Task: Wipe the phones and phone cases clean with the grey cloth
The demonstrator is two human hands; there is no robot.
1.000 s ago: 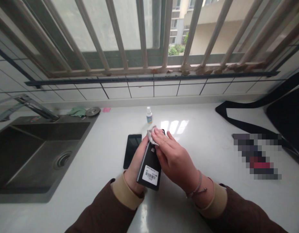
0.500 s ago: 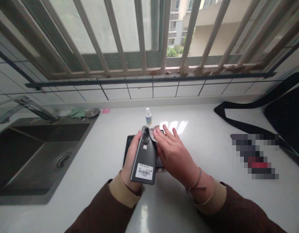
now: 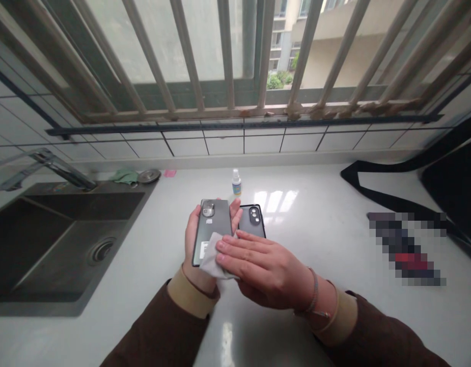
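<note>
My left hand (image 3: 197, 239) holds a grey-green smartphone (image 3: 211, 224) on its palm, back up, with the round camera module at the far end. My right hand (image 3: 266, 267) lies across the phone's lower half and presses a white wipe (image 3: 215, 259) onto it. The wipe hides the phone's lower back. Just beyond my right fingers, a black phone or phone case (image 3: 252, 221) lies on the counter with its lenses showing; its near end is hidden behind my hand.
A small dropper bottle (image 3: 236, 184) stands on the white counter (image 3: 319, 316). To the left are a steel sink (image 3: 86, 204), a faucet (image 3: 55, 165), a green cloth (image 3: 125, 176) and a pink note (image 3: 169, 173). A black bag strap (image 3: 388, 191) lies at right, beside a pixelated object (image 3: 407, 250).
The held phone has turned from a tilted position to lie flatter and has shifted left. The wipe has moved from near the camera module to the phone's lower back.
</note>
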